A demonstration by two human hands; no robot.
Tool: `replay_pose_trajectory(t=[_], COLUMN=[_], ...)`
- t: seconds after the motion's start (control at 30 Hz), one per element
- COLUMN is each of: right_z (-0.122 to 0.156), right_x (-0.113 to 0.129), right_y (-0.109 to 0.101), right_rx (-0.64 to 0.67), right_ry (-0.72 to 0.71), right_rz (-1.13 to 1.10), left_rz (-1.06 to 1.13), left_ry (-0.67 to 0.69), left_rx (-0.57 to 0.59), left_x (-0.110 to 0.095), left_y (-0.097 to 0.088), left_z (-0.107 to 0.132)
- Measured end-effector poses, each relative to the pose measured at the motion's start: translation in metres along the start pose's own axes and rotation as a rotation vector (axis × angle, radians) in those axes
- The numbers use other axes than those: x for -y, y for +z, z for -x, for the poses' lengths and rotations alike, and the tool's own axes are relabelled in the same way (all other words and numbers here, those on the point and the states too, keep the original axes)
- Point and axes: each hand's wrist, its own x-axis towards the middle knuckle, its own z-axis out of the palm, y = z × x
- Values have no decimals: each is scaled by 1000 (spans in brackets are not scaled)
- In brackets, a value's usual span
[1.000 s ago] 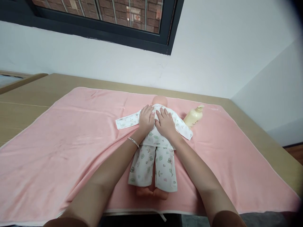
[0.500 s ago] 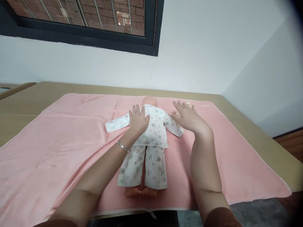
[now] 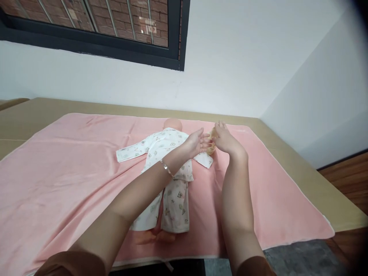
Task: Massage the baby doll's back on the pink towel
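Observation:
A doll (image 3: 173, 124) in a white printed top (image 3: 159, 147) and matching trousers (image 3: 176, 207) lies on a pink blanket (image 3: 71, 165), feet toward me and sleeves spread. To the right of its body, a small pale-yellow patterned cloth piece (image 3: 212, 148) shows between my hands, partly covered; its exact kind cannot be made out. My right hand (image 3: 226, 141) has its fingers bent over the upper part of this cloth. Fingers stretched and apart, my left hand (image 3: 197, 143) reaches across the doll's chest with its tips at the cloth's left side.
Under the blanket is a tan table (image 3: 46, 109), bordered at the back by a white wall (image 3: 224, 76). A dark-framed window (image 3: 115, 46) is set above. Wood panelling (image 3: 349, 182) stands at the right, beyond the table's edge.
My left hand has gone from the doll's chest rightward to the yellow cloth and turned. My right hand's fingers have bent onto the cloth, which shows more. The view has shifted slightly right.

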Motion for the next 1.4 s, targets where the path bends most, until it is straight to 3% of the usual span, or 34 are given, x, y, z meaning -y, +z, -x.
replay_pose_trajectory(t=[0.07, 0.13, 0.43, 0.63, 0.8, 1.03, 1.13, 1.23, 1.4], right_z=[-3, -4, -13, -16, -16, -20, -17, -1, 48], right_x=[0, 3, 35, 49, 49, 36, 39, 58, 111], right_y=[4, 6, 18, 24, 26, 27, 26, 22, 21], right_rx=[29, 17, -110, -149, -145, -202, -197, -204, -276], right_ry=[3, 32, 239, 377, 379, 383, 372, 303, -97], right_rz=[24, 67, 233, 250, 231, 96, 62, 19, -194], left_rz=[281, 439, 608, 564, 529, 588, 624, 634, 619], left_ry=[-104, -121, -124, -169, -161, -69, -35, -40, -57], left_rx=[-40, -94, -171, -141, -142, -160, -182, -183, -115], left_x=[-6, -7, -6, -6, -7, -29, -41, -45, -39], left_y=[0, -2, -2, -13, -31, -57, -63, -62, -41], left_z=[-15, -25, -24, 20, 66, 106, 115, 123, 145])
